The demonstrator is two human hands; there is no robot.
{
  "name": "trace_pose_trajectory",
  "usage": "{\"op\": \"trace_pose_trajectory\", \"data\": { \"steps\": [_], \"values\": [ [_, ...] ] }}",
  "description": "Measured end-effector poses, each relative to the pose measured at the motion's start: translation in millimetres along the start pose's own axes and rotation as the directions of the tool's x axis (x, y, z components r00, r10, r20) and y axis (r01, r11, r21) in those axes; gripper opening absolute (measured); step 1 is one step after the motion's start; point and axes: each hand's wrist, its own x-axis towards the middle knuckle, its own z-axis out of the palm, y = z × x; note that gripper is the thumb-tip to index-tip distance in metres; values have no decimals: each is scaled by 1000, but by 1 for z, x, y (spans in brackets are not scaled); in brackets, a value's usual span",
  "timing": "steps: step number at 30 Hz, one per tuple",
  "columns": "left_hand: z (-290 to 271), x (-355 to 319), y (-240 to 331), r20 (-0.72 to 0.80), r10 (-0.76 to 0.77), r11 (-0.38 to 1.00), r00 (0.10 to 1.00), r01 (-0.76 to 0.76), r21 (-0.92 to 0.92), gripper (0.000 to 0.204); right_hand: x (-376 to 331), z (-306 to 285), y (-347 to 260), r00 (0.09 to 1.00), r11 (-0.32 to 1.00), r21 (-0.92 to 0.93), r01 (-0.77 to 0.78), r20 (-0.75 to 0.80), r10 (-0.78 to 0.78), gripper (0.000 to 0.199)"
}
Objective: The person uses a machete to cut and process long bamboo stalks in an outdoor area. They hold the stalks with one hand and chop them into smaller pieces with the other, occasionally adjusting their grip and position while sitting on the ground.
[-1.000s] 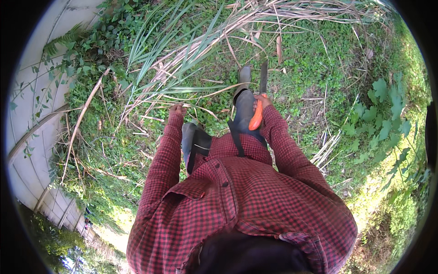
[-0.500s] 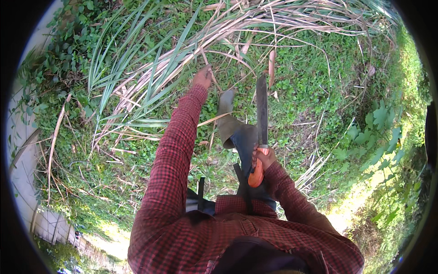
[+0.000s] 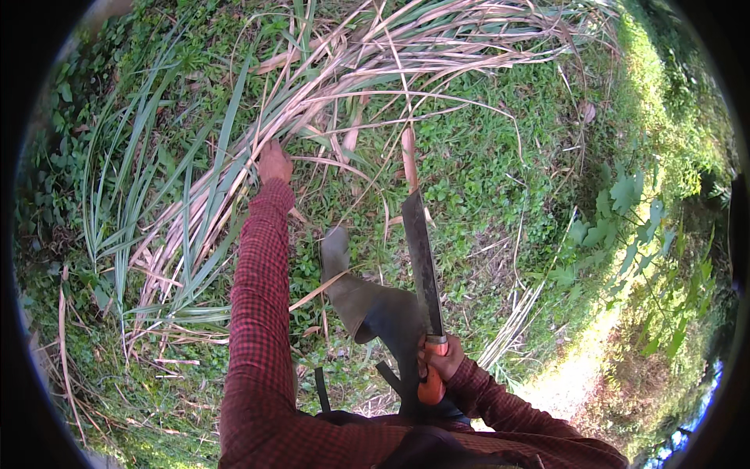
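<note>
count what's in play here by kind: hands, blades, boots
hands: 2, the left hand on the long grass, the right hand on the orange grip
blades: 1, a machete
boots: 1, a rubber boot
total: 4

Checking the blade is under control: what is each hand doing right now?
Left hand: on the grass stalks; whether it grips them cannot be told.
Right hand: closed on the machete handle.
</note>
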Motion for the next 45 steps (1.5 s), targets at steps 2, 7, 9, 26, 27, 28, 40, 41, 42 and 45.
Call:
{"op": "trace_pose_trajectory", "data": {
  "steps": [2, 7, 9, 26, 27, 28, 40, 41, 42, 45],
  "values": [
    [-19, 8, 25, 62, 6, 1000, 998, -8, 25, 51, -6, -1, 4, 999, 998, 52, -39, -21, 40, 13],
    [-2, 27, -9, -73, -85, 993, 994, 78, -86, 45, -2, -6, 3, 1000, 998, 54, -25, 12, 24, 16],
    [18, 29, -34, 75, -85, 989, 993, 94, -115, 41, -1, -4, -4, 999, 999, 20, -42, 18, 42, 12],
    [-232, -149, 125, 238, 165, 982, 957, -137, -129, 37, 18, -3, -1, 988, 967, 204, -152, 50, 145, 14],
    [-247, -145, 130, 195, 178, 978, 964, -151, -146, 38, 18, 4, -7, 984, 967, 180, -179, 16, 179, 14],
    [-260, -140, 137, 152, 189, 973, 970, -164, -163, 39, 15, 8, -12, 977, 966, 154, -208, -20, 213, 14],
    [-754, -162, 240, -826, -163, 810, 539, -404, -424, 45, 1, 4, -67, 992, 986, -124, -115, 41, 121, 14],
    [-811, -195, 233, -837, -248, 708, 488, -498, -501, 45, 1, -1, -76, 994, 992, -76, -98, 43, 101, 14],
    [-865, -245, 226, -826, -348, 618, 443, -554, -558, 41, -5, -4, -77, 993, 995, -36, -95, 60, 97, 14],
    [-963, -375, 184, -891, -344, 603, 297, -657, -452, 33, -12, -14, -100, 993, 995, -79, 61, 105, -53, 12]
  ]
}}
